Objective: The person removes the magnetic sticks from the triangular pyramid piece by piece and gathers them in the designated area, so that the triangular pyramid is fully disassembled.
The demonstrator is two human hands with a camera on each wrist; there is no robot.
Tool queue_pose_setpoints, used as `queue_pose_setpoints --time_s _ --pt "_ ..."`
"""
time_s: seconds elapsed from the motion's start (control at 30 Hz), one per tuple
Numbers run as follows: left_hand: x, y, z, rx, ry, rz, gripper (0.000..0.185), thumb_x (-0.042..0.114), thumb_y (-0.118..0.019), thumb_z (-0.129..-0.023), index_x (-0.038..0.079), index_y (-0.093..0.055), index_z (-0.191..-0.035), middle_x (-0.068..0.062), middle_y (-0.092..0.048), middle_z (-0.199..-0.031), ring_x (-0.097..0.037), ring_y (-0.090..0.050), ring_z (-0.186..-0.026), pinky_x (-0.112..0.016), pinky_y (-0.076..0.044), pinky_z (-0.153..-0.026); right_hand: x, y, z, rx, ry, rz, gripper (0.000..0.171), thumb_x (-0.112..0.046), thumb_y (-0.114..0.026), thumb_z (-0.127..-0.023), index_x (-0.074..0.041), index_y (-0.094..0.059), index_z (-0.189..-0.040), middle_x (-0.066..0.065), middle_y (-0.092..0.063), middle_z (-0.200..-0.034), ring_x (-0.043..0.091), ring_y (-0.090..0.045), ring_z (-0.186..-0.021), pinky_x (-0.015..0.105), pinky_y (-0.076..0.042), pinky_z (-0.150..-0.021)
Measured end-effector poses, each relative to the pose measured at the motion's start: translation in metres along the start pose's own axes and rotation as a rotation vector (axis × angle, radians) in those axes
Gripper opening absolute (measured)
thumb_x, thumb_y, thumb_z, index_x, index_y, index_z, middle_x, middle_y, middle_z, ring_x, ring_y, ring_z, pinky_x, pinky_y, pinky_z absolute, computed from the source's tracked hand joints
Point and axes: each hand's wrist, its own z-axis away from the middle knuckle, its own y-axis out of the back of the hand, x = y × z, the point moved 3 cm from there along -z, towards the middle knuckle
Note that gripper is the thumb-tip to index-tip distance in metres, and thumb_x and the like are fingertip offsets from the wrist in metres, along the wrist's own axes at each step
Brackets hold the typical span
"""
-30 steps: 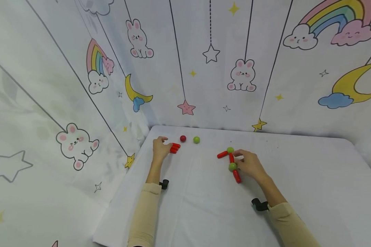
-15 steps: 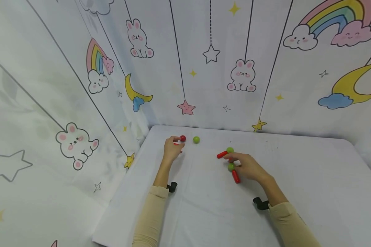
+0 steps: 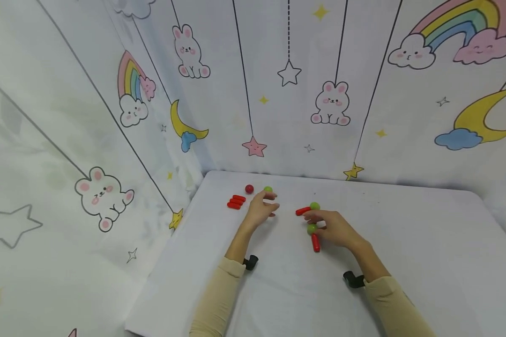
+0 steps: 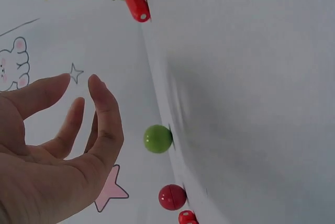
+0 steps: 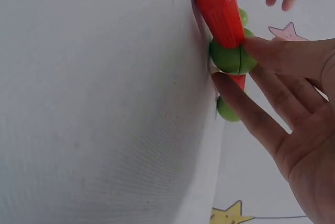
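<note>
Green ball (image 5: pixel 233 59) touched by right hand (image 3: pixel 336 228) fingers (image 5: pixel 272 56).

round green plastic ball (image 4: pixel 157 138): smooth, glossy
red plastic cylinder rod (image 5: pixel 220 10): smooth, slight sheen
white cloth table cover (image 3: pixel 405 243): matt, finely woven

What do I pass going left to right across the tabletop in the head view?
Red sticks → red ball → left hand → stick-and-ball chain → right hand.
</note>
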Motion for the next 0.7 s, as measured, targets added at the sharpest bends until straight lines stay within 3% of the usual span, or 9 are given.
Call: queue_pose_setpoints --time_s 0.3,0.57,0.7 --pt "0.003 -0.022 0.004 -0.154 0.054 0.06 0.046 0.014 -0.075 -0.097 -0.002 -0.059 -0.137 -0.026 -0.057 -0.14 -0.022 -0.069 -0.102 -0.034 -0.063 -0.081 -0.003 -0.003 -0.002 0.051 0.015 -0.02 0.052 0.004 -0.08 -0.088 -0.006 -0.065 -0.137 0.01 -0.075 -0.12 0.028 -0.07 -0.113 0.053 -0.058 -0.094" --pt "-0.001 -0.052 0.011 -0.312 0.191 0.11 0.062 0.009 -0.085 -0.087 -0.001 -0.053 -0.14 -0.024 -0.054 -0.139 -0.025 -0.07 -0.099 -0.042 -0.063 -0.086 -0.004 -0.007 -0.005 0.135 0.116 -0.035 0.061 0.008 -0.084 -0.083 -0.007 -0.064 -0.139 0.012 -0.075 -0.114 0.026 -0.072 -0.105 0.052 -0.061 -0.088" --pt "-0.001 -0.061 0.016 -0.353 0.214 0.098 0.067 0.006 -0.087 -0.083 0.0 -0.052 -0.14 -0.021 -0.055 -0.136 -0.025 -0.068 -0.098 -0.042 -0.063 -0.084 -0.005 -0.009 -0.006 0.175 0.166 -0.062 0.065 0.009 -0.084 -0.081 -0.006 -0.063 -0.14 0.014 -0.073 -0.115 0.028 -0.072 -0.103 0.055 -0.06 -0.086"
